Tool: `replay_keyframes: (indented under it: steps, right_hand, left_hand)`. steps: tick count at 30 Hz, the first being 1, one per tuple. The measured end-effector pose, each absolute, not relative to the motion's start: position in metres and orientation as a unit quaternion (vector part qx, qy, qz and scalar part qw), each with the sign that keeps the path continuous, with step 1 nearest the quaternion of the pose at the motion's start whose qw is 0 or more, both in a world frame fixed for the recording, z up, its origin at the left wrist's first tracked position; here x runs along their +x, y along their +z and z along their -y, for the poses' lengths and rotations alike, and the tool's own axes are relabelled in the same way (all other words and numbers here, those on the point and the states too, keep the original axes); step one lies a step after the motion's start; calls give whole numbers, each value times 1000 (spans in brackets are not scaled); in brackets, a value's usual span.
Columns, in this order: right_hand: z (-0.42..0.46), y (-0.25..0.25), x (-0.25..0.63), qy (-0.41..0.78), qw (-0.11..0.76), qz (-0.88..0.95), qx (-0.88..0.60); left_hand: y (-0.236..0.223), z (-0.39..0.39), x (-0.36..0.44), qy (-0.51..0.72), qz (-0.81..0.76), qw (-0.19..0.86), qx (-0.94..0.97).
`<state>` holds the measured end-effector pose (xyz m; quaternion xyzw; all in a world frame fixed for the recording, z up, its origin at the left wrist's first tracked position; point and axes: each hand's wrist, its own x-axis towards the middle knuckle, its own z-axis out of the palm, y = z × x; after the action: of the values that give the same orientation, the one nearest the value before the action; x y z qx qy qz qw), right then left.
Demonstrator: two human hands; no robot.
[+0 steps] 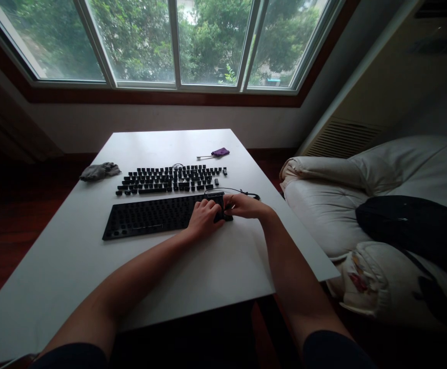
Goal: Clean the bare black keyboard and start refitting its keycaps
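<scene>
Most keycaps [152, 191] lie off the keyboard [131, 220], few apparently remaining. Our left hand [204, 218] curls its fingers; our right hand [245, 206] pinches, contents hidden.

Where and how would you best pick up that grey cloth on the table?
I'd pinch the grey cloth by its bunched middle, coming straight down from above. It lies crumpled in a low heap, so the raised folds should be easy to gather. It sits at the left edge of the table, with the keycaps to its right, so a sideways sweep looks riskier.
</scene>
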<state>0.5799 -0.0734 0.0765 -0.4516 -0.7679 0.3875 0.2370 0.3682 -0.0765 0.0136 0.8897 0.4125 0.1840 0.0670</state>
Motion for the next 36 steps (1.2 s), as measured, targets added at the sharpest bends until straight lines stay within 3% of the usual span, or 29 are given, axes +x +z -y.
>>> replay_keyframes:
  steps: [5,36]
  right_hand:
    - [75,79,577,386,194,782,-449]
    - [72,73,587,404,197,780,-435]
  left_hand:
    - [15,76,368,184,-410,72,891]
    - [15,75,369,182,-406,61,894]
